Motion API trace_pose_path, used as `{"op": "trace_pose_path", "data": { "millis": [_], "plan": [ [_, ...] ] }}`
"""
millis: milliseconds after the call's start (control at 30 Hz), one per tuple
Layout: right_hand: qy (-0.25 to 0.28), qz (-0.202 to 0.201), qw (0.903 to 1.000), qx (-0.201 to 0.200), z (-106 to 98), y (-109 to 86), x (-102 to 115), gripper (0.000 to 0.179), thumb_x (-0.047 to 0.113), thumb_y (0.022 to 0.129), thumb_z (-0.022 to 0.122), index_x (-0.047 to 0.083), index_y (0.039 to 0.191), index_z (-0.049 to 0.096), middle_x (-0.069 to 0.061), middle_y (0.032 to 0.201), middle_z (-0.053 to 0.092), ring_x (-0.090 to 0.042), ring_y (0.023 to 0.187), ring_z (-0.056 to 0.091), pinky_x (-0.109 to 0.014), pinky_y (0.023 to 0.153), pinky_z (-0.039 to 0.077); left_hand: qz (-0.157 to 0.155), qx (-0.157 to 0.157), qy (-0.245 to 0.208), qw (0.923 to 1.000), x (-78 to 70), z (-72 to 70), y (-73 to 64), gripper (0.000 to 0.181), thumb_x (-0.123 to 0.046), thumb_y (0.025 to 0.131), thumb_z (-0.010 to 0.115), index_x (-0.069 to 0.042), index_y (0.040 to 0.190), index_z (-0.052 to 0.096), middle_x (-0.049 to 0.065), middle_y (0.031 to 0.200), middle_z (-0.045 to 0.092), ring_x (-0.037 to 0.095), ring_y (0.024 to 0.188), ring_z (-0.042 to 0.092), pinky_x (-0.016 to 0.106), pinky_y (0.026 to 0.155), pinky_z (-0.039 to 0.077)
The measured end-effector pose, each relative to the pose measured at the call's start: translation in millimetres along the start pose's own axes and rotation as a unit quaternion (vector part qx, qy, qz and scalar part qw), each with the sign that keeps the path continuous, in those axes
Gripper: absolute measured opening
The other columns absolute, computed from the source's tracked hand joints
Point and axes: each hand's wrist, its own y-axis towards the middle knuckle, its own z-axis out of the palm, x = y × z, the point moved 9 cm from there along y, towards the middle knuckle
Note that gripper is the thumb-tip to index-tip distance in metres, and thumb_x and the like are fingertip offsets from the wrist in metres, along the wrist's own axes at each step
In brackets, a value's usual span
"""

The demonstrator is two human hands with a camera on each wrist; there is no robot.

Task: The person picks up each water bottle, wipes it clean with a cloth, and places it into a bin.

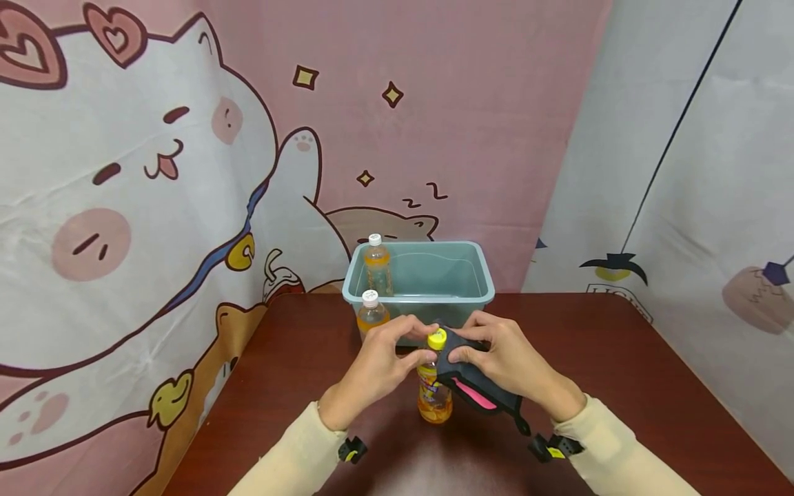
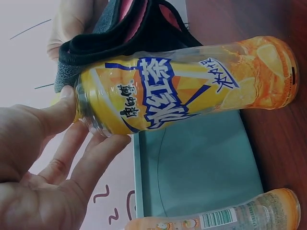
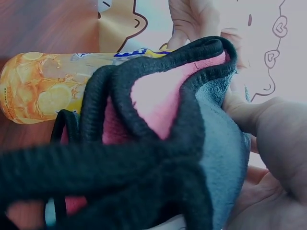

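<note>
A yellow-labelled iced tea bottle [image 1: 434,396] with a yellow cap [image 1: 437,338] stands upright on the table. My left hand [image 1: 384,355] pinches it at the cap and neck, with the thumb and fingers on opposite sides, as the left wrist view [image 2: 53,158] also shows. My right hand [image 1: 505,351] grips a folded dark grey cloth [image 1: 471,375] with black edging and a pink underside. The cloth lies against the bottle's upper right side. In the right wrist view the cloth [image 3: 220,129] hides much of the bottle [image 3: 43,86].
Behind the hands, a blue-green plastic bin [image 1: 428,300] sits at the table's back edge. One white-capped bottle [image 1: 377,265] is inside its left end, and another white-capped bottle [image 1: 372,317] stands before it. The reddish-brown table [image 1: 620,386] extends to both sides.
</note>
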Motion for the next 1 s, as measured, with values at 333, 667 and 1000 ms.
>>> {"op": "trace_pose_path", "data": {
  "millis": [333, 667, 1000],
  "plan": [
    [-0.026, -0.017, 0.9995, 0.009, 0.1, -7.7, -2.0, 0.044, 0.018, 0.091, 0.099, 0.002, 0.130, 0.088, 0.010, 0.096, 0.070, 0.003, 0.078, 0.056, -0.020, 0.061, 0.053, 0.003, -0.003, 0.016, 0.9999, 0.3, -2.0, -0.3, 0.034, -0.016, 0.096, 0.096, -0.014, 0.124, 0.076, 0.000, 0.142, 0.084, 0.021, 0.133, 0.081, 0.044, 0.111, 0.069],
    [-0.042, -0.031, 0.9942, 0.094, 40.7, -25.4, -32.7, 0.030, 0.022, 0.092, 0.098, 0.006, 0.117, 0.093, 0.006, 0.094, 0.069, 0.006, 0.078, 0.056, -0.017, 0.063, 0.055, 0.001, 0.000, 0.024, 0.9997, -0.7, -3.9, -0.5, 0.035, -0.014, 0.096, 0.095, -0.012, 0.124, 0.075, 0.004, 0.143, 0.084, 0.022, 0.118, 0.086, 0.050, 0.106, 0.072],
    [-0.076, -0.029, 0.9806, 0.179, 91.5, -43.5, -59.9, 0.020, 0.019, 0.093, 0.100, 0.005, 0.106, 0.093, 0.007, 0.084, 0.060, 0.009, 0.076, 0.051, -0.014, 0.062, 0.048, 0.007, -0.001, 0.038, 0.9992, -1.3, -1.9, -0.8, 0.032, -0.017, 0.097, 0.095, -0.013, 0.120, 0.075, 0.001, 0.140, 0.084, 0.022, 0.115, 0.085, 0.035, 0.104, 0.071]
  ]
}}
